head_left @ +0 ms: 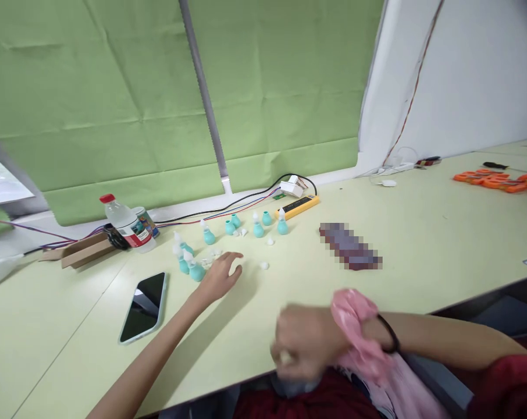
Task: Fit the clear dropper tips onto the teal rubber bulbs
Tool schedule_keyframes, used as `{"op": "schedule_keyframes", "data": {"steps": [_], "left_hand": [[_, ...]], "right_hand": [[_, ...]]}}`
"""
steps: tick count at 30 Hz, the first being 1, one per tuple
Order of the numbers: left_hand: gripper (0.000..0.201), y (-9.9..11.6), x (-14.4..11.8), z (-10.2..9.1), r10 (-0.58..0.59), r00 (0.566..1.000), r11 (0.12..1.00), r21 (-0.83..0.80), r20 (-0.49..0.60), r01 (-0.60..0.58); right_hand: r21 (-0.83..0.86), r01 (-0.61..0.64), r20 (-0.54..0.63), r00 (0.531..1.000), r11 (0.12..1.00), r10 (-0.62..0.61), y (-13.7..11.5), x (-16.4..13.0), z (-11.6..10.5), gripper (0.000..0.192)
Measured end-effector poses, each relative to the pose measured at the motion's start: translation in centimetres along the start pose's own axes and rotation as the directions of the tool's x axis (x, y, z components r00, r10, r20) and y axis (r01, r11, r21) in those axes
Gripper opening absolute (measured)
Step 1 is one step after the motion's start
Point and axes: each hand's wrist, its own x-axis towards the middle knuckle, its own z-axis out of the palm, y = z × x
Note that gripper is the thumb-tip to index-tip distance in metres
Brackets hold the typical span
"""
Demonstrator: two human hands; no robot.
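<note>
Teal bulbs [196, 271] by left hand [220, 278]

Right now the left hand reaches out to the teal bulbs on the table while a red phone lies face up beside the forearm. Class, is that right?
Not quite. The head view shows the left hand at the teal bulbs on the table, but the phone has a black screen and a pale blue-green case, not red.
</note>
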Motion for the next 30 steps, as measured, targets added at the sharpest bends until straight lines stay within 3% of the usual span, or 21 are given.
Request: {"op": "schedule_keyframes", "data": {"steps": [2,4,7,12,15,23,27,30], "left_hand": [[0.036,-1.4,2.3,1.7,-0.057,0.986,0.974,0.207,-0.157,0.089],[0.038,-2.6,3.9,3.2,-0.086,0.965,0.923,0.344,-0.248,0.171],[0.042,-4.0,4.8,4.8,-0.153,0.947,0.884,0.39,-0.282,0.258],[0.039,-5.1,3.9,6.5,-0.123,0.956,0.921,0.329,-0.266,0.21],[0.034,-5.3,3.7,7.0,-0.061,0.963,0.94,0.309,-0.263,0.144],[0.026,-5.9,4.2,7.2,0.114,0.959,0.97,0.239,-0.259,-0.051],[0.025,-5.4,3.9,7.0,0.136,0.947,0.973,0.221,-0.29,-0.072],[0.026,-5.2,3.8,6.9,0.134,0.937,0.972,0.226,-0.324,-0.061]], "right_hand": [[-0.123,0.058,0.073,0.996,0.991,-0.049,1.7,3.2,-0.9,0.006],[-0.288,-0.118,-0.193,0.979,0.95,0.063,3.9,6.2,-1.8,0.014],[-0.343,-0.232,-0.344,0.933,0.91,0.108,6.9,8.4,-1.8,0.027],[-0.405,-0.193,-0.258,0.962,0.894,0.091,9.6,7.9,1.1,0.033],[-0.425,-0.165,-0.189,0.978,0.89,0.091,10.2,8.0,2.2,0.021],[-0.407,-0.149,-0.171,0.982,0.901,0.085,10.9,8.2,2.2,0.013],[-0.399,-0.135,-0.208,0.977,0.907,0.054,10.8,8.5,2.3,0.012],[-0.391,-0.126,-0.259,0.966,0.912,0.022,9.4,8.8,1.1,0.012]]}}
